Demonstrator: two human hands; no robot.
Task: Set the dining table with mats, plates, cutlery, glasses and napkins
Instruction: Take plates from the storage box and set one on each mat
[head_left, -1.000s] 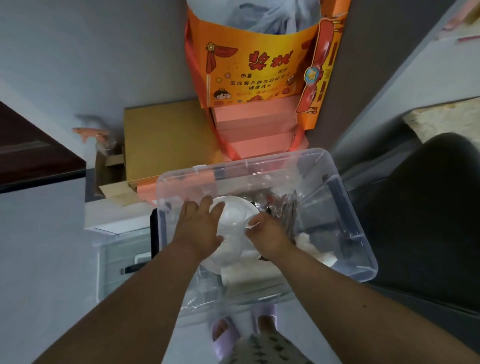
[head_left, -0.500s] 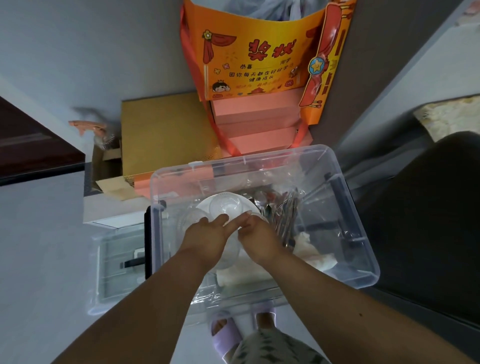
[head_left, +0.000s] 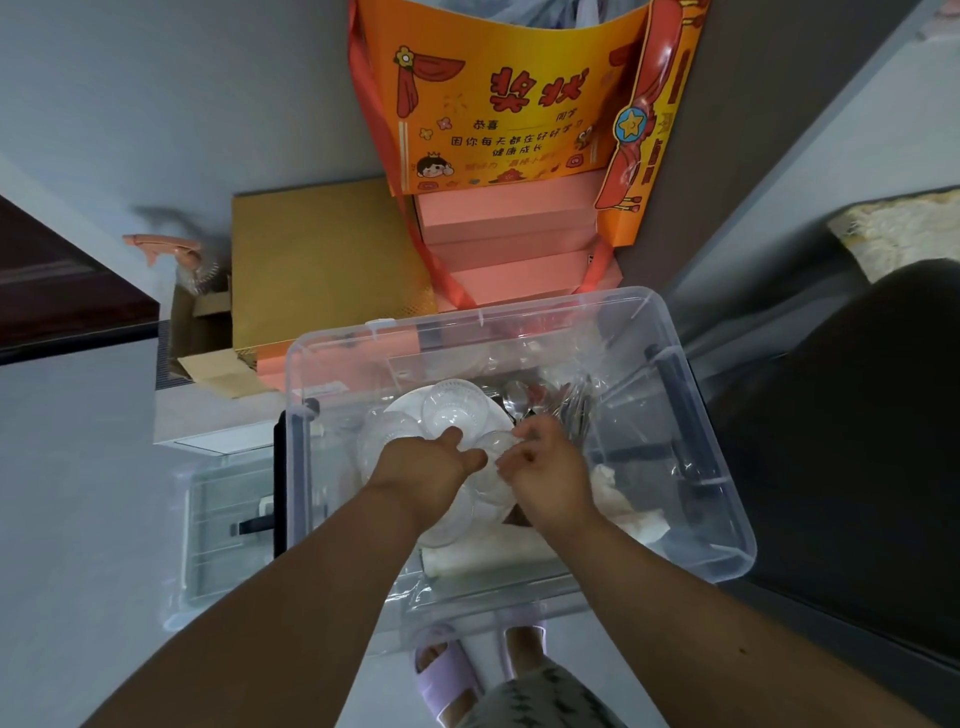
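Both hands have slid off the plate's top, meeting at its 5 o'clock edge. Right hand (head_left: 545, 467) pinches a clear glass (head_left: 493, 470); left hand (head_left: 423, 470) touches it, grip unclear. White plate (head_left: 410, 410), more glasses and cutlery (head_left: 566, 408) remain inside the plastic bin (head_left: 691, 415). Judging: unpacking barely begun, table unset.

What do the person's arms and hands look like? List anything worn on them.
Both forearms are bare up to the picture's edge, with no sleeve in view. The left hand and right hand wear no gloves; no watch, bracelet or ring shows.
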